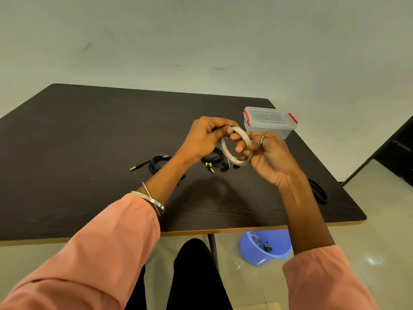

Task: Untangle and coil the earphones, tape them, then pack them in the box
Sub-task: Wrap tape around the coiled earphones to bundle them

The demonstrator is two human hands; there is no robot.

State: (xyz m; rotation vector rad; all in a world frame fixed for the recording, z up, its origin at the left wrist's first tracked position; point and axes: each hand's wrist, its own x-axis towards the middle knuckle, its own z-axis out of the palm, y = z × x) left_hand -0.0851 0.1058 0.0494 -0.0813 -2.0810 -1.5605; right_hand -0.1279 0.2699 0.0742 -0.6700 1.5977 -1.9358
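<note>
Both of my hands hold a thin roll of tape (226,153) above the dark table (89,142). My right hand (266,153) grips the roll's right side with fingers through its ring. My left hand (205,137) pinches the roll's top edge. Under my hands lies a coiled black earphone (215,161) with a yellow-marked plug and its earbuds. A second coiled black earphone (157,163) lies to the left, its plug pointing left. The clear plastic box (269,121) with red clips stands shut behind my right hand.
Another black cable (318,191) lies near the table's right edge. A blue bin (263,249) with scraps stands on the floor under the table's front edge. My legs are below the table front. A dark cabinet stands at the far right.
</note>
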